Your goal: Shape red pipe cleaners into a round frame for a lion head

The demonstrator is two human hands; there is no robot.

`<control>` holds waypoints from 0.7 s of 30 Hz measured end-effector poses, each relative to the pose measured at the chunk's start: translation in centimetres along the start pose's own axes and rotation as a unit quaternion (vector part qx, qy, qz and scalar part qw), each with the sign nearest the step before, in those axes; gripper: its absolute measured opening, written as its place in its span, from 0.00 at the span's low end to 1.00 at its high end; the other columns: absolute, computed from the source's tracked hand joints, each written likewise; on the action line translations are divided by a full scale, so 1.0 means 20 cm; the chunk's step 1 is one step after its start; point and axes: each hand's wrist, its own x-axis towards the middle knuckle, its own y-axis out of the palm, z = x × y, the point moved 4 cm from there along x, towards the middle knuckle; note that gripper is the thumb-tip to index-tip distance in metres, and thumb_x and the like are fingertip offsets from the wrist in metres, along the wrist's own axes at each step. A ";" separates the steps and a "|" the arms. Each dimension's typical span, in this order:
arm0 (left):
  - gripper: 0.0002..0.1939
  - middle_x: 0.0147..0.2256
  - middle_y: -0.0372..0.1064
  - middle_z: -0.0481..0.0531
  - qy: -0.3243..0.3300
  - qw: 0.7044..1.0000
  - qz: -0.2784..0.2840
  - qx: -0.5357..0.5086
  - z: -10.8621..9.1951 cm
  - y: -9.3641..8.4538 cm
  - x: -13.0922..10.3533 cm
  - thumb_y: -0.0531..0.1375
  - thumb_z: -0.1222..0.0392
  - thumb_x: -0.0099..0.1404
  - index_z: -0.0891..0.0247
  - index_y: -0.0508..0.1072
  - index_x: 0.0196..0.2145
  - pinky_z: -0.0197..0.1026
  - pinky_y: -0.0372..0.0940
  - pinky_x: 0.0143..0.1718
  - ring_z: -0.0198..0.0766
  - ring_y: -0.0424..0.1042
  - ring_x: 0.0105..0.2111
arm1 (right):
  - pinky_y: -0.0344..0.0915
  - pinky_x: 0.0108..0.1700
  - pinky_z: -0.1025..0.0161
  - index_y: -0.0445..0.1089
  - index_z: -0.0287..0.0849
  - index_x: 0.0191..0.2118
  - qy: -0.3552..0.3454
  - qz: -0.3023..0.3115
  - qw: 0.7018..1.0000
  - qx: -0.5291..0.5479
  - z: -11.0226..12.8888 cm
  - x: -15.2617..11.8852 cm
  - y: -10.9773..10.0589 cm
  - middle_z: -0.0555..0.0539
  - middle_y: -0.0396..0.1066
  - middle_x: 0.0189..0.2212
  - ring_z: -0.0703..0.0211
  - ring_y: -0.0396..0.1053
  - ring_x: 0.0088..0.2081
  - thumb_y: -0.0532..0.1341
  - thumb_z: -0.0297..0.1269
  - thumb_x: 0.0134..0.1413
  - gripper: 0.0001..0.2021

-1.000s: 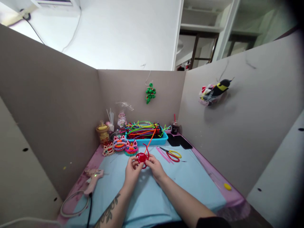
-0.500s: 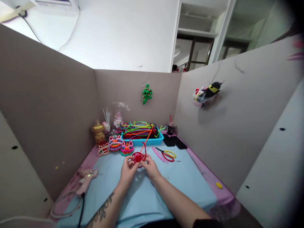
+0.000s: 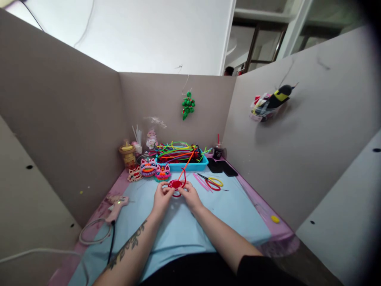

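Between my two hands is a red round pipe-cleaner piece (image 3: 176, 184), held above the blue cloth (image 3: 190, 226). My left hand (image 3: 162, 195) pinches its left edge, and the fingertips of my right hand (image 3: 189, 195) close on the right edge. A red stem end curls up from the piece beside my right fingers. An orange pipe cleaner (image 3: 185, 165) slants up behind it toward the tray. Just beyond my left hand sit several colourful lion-head figures (image 3: 162, 173) made of pipe cleaners. Right of my hands lie scissors (image 3: 212, 182) with red and yellow handles, beside pink pipe cleaners (image 3: 202, 182).
A blue tray (image 3: 181, 167) full of coloured pipe cleaners stands at the back. On the left lies a pink glue gun (image 3: 117, 209) with its cable. Dark flat pads (image 3: 228, 169) and a drink cup (image 3: 218, 153) are back right. Grey partitions (image 3: 175, 89) enclose the table.
The camera view has tilted down and turned slightly left. The red piece now shows flatter, more edge-on, and both hands keep their grip on it.
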 end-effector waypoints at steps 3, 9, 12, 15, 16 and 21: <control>0.21 0.22 0.68 0.43 0.012 1.000 -0.016 -0.008 0.00 -0.02 0.01 0.65 0.54 0.50 0.62 0.61 0.38 0.32 0.56 0.24 0.28 0.64 0.19 | 0.53 0.53 0.59 0.73 0.41 0.23 0.000 -0.001 1.000 -0.006 -0.02 0.00 -0.01 0.45 0.63 0.44 0.52 0.62 0.48 0.66 0.44 0.39 0.11; 0.21 0.23 0.68 0.44 0.006 0.999 -0.047 -0.026 -0.01 -0.05 0.01 0.65 0.54 0.50 0.62 0.61 0.38 0.31 0.54 0.22 0.27 0.62 0.18 | 0.51 0.53 0.59 0.71 0.42 0.23 -0.019 -0.008 1.000 -0.021 -0.04 0.01 -0.03 0.47 0.66 0.40 0.53 0.61 0.47 0.64 0.42 0.41 0.09; 0.21 0.21 0.68 0.43 -0.009 0.998 -0.049 -0.045 -0.01 -0.05 0.02 0.65 0.54 0.49 0.62 0.62 0.37 0.30 0.52 0.21 0.26 0.60 0.17 | 0.56 0.49 0.59 0.71 0.42 0.26 -0.022 -0.025 0.999 0.000 -0.05 0.02 -0.05 0.47 0.68 0.37 0.54 0.63 0.44 0.63 0.43 0.42 0.09; 0.21 0.20 0.67 0.42 -0.023 0.997 -0.051 -0.059 -0.02 -0.04 0.02 0.66 0.55 0.47 0.61 0.62 0.37 0.30 0.51 0.20 0.25 0.57 0.16 | 0.58 0.45 0.60 0.71 0.43 0.31 -0.021 -0.039 0.999 0.021 -0.05 0.02 -0.06 0.48 0.69 0.33 0.56 0.64 0.40 0.63 0.43 0.41 0.10; 0.21 0.20 0.67 0.42 -0.024 0.997 -0.049 -0.059 -0.02 -0.04 0.02 0.66 0.55 0.47 0.61 0.62 0.37 0.30 0.51 0.20 0.25 0.57 0.16 | 0.59 0.45 0.60 0.71 0.43 0.32 -0.022 -0.040 0.999 0.024 -0.05 0.02 -0.06 0.49 0.69 0.32 0.56 0.64 0.39 0.63 0.42 0.40 0.11; 0.21 0.21 0.67 0.42 -0.015 0.999 -0.023 -0.047 -0.02 -0.02 0.01 0.66 0.54 0.48 0.62 0.62 0.36 0.30 0.52 0.21 0.26 0.59 0.16 | 0.59 0.44 0.60 0.70 0.43 0.30 -0.036 -0.021 0.999 0.026 -0.02 0.02 -0.06 0.49 0.70 0.32 0.56 0.65 0.39 0.64 0.41 0.39 0.10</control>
